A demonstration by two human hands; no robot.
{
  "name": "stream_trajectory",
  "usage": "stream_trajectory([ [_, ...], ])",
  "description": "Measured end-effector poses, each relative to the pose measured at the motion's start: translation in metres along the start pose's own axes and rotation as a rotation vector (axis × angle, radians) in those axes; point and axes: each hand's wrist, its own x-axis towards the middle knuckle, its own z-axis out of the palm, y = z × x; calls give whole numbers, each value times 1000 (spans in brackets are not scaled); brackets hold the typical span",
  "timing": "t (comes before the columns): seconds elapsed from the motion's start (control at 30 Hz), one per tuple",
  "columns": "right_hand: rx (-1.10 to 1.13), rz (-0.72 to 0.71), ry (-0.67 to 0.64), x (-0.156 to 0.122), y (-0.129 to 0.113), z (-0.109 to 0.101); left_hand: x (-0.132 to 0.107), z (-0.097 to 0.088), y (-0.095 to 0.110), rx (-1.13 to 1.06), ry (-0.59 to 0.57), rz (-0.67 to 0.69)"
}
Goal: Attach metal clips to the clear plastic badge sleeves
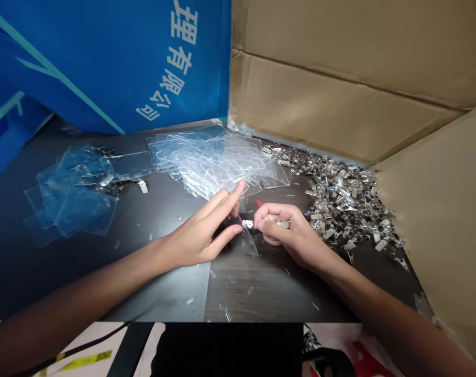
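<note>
From the head view, a clear plastic sleeve (pixel 246 240) stands tilted between the left hand (pixel 200 230) and the right hand (pixel 288 230), its lower corner on the dark table (pixel 115 272); the right fingers (pixel 267 220) pinch narrowly on a small metal clip (pixel 247 224), with bright metal showing on both sides of them; the left fingers (pixel 222 204) are loosely spread beside the sleeve's upper part, and whether they grip it is hidden; the sleeve's edges are hard to make out against the hands; a stack of sleeves (pixel 206 162) lies far; more sleeves (pixel 68 193) lie left, with clips on them; a heap of clips (pixel 343 204) lies right, against cardboard (pixel 340 78); a small red tip (pixel 258 203) shows beyond the right hand, too hidden to name.
</note>
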Motion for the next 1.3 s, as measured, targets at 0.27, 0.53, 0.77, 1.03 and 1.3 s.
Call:
stream_trajectory([
  [0.27,-109,-15,-44,0,-8,-1,-3,-2,-3,-16,-74,-31],
  [0.53,-180,-22,-42,2,-8,0,-3,-7,-2,32,-119,-6],
  [0.77,-160,-41,-26,-1,-9,4,-1,-8,4,54,-195,44],
  [1.03,14,-19,-38,-5,-9,7,2,-10,9,69,-110,53],
  [1.3,118,-48,96,-2,1,6,6,-11,18,35,-36,-32],
])
